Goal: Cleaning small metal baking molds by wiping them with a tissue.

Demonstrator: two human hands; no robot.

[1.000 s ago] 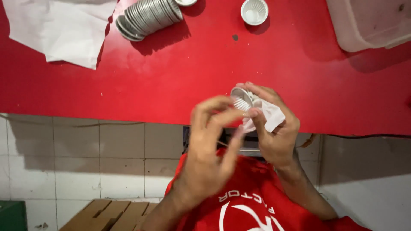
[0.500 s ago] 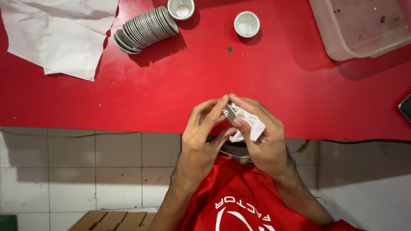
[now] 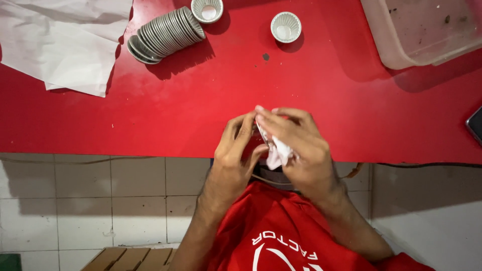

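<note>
Both hands up at the near edge of the red counter [image 3: 150, 115], working together over one small item. Left hand [image 3: 236, 155] cupped, fingers curled toward the right; grip narrow, apparently closed round a small cup, but that cup hidden behind the fingers, so cannot confirm shape or material. Right hand [image 3: 301, 145] pinching a crumpled white cloth or paper wad [image 3: 278, 153], pressed against whatever the left holds; grip tight on the wad. Wad sits between the two palms, just above the counter edge, not resting on it.

Progress, judged from layout only:
- Done, probably: long nested stack of small fluted metal cups [image 3: 165, 35] lying on its side at the far left of the counter. Neat nesting suggests the finished pile, though could equally be the supply.
- Loose: two single fluted cups standing upright and apart, one [image 3: 207, 10] just beside the stack's end, one [image 3: 285, 26] further right. Status unclear, wiped or waiting.
- In hand: one piece mid-wipe, likely.

Remaining looks small if the two loose cups are the only ones left.

Also on the counter: sheets of white paper [image 3: 65, 45] far left, translucent plastic tub [image 3: 422, 30] far right with specks inside, dark phone corner [image 3: 474, 125] at the right edge. Small dark spot on the counter near the right-hand cup.
</note>
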